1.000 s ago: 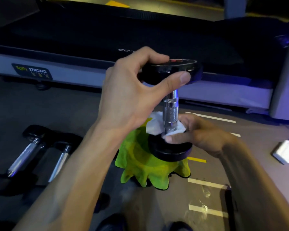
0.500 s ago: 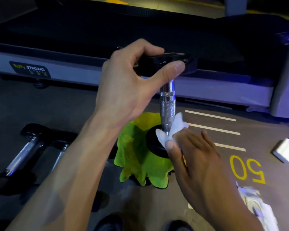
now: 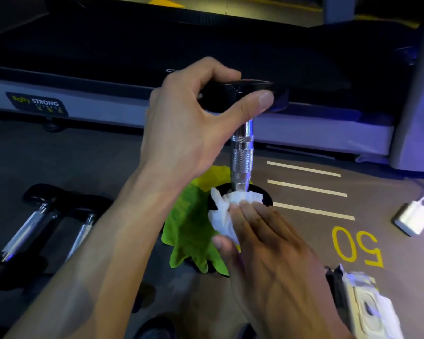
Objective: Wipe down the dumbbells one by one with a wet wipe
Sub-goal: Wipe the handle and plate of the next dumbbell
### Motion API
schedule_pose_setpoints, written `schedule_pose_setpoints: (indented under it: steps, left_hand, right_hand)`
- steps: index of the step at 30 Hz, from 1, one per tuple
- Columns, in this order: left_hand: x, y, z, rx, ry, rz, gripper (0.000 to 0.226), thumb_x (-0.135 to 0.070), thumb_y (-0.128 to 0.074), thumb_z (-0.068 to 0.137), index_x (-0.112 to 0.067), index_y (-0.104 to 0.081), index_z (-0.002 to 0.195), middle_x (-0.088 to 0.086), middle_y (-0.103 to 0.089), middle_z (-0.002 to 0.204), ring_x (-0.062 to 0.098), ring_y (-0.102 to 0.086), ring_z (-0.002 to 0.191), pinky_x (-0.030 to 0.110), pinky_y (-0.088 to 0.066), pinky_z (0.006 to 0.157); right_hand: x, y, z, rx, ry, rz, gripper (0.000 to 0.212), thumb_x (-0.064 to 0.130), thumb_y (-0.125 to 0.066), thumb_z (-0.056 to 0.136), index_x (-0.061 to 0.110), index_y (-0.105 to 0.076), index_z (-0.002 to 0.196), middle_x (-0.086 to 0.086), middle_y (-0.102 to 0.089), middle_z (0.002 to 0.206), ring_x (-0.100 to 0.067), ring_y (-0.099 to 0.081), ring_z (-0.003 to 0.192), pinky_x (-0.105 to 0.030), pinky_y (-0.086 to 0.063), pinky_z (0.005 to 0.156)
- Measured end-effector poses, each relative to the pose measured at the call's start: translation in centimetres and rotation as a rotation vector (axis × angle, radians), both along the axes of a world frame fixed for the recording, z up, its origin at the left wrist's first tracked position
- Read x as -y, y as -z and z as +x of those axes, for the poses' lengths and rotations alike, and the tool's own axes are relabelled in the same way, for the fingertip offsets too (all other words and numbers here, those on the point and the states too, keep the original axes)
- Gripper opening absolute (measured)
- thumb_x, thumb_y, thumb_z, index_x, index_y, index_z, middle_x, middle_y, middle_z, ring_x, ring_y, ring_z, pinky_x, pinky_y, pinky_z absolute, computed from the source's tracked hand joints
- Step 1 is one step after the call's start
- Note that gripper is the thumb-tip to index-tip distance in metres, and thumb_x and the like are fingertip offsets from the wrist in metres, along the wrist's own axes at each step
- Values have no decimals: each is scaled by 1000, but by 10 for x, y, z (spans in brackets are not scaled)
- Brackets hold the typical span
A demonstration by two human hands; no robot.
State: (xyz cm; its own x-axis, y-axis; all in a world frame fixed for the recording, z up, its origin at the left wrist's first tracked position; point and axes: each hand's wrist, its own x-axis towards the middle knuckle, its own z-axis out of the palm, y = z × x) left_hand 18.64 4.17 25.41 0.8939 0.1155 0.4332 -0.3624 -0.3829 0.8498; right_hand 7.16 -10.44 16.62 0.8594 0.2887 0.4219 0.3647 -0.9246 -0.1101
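Dumbbell [image 3: 241, 157]: upright, lower black head on a green cloth [image 3: 189, 231] on the floor, knurled chrome handle vertical, upper black head at top
Left hand [image 3: 189, 128]: grips the upper head from the left, thumb on the near edge, fingers [image 3: 216, 70] curled over the far edge
Wipe [image 3: 224, 214]: white, crumpled, lying on the lower head against the base of the handle
Right hand [image 3: 269, 260]: on the wipe; fingers [image 3: 252, 216] straight and close together, pressing it onto the head, thumb [image 3: 222, 243] against the wipe's near edge
Two more dumbbells [image 3: 44, 223]: lying side by side on the floor at the left, chrome handles pointing toward the camera
Wipe pack [image 3: 367, 307]: lower right on the floor, partly cut off by the frame edge
Charger [image 3: 413, 217]: white block with cable, at the right on the floor
Floor markings: yellow "50" [image 3: 357, 245], three pale stripes [image 3: 306, 187] just beside the dumbbell
Treadmill [image 3: 132, 45]: black belt and pale side rail across the back, label reading "STRONG" at left
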Motion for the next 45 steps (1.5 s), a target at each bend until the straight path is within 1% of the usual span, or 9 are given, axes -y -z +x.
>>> schedule_pose_setpoints:
  steps: [12,16,19,25,28,31,34,40,45]
  left_hand:
    - [0,-2,-4,8,76,-14,42,-59,-83,76,-27,-76,103,-11,-78,96,12,-75,93,44,-59,85]
    - [-7,2,2,2,41,-27,43,-61,-81,77,-27,-76,102,-9,-79,97,15,-75,95,47,-58,87]
    - [-9,3,5,-2,40,-30,43,-63,-81,77,-28,-75,103,-8,-78,95,17,-74,95,50,-57,87]
    - [-4,3,5,15,50,-18,46,-63,-81,77,-26,-75,104,-6,-78,93,20,-74,92,48,-56,86]
    - [-2,2,5,11,49,-20,46,-64,-80,77,-27,-75,104,-7,-77,91,19,-73,91,47,-56,85]
    - [-3,3,5,8,46,-33,46,-64,-81,76,-27,-75,104,-6,-78,93,18,-73,92,47,-56,86]
    - [-2,3,5,11,44,-37,46,-65,-81,75,-28,-75,103,-8,-78,93,17,-74,94,48,-57,88]
    - [4,2,0,9,106,-62,42,-56,-86,74,-27,-76,102,-9,-79,94,15,-75,93,45,-58,88]
    - [16,-1,0,0,117,-55,43,-59,-86,71,-30,-76,102,-12,-77,90,11,-74,88,44,-59,85]
  right_hand:
    - [-40,11,39,-196,-23,-144,32,26,-64,91,12,-66,120,-2,-66,121,-23,-57,124,-42,-28,105]
    - [12,6,22,-115,-243,203,29,20,-57,92,28,-71,116,18,-67,127,-4,-61,122,-23,-41,103]
    - [51,-6,22,-102,14,595,23,22,-56,97,36,-73,106,31,-71,109,13,-64,101,-14,-48,85]
    - [51,-32,52,-557,83,1472,34,39,-51,102,20,-77,113,4,-77,111,-12,-69,105,-36,-47,103]
    - [35,-41,47,-898,-109,1304,40,56,-57,87,36,-75,116,10,-78,107,-3,-70,108,-29,-48,103]
    - [37,-40,52,-761,-98,1106,23,38,-58,95,44,-79,94,18,-78,99,3,-71,100,-22,-52,95]
    - [27,-21,63,-602,-96,841,11,23,-63,99,27,-74,100,15,-78,100,-4,-72,100,-41,-57,94]
    - [53,-4,88,-766,-349,955,27,1,-62,98,7,-69,123,-5,-76,120,-22,-70,116,-47,-51,107]
    - [50,8,92,-697,-303,1018,22,17,-69,91,22,-72,112,2,-78,112,-16,-72,111,-50,-51,105]
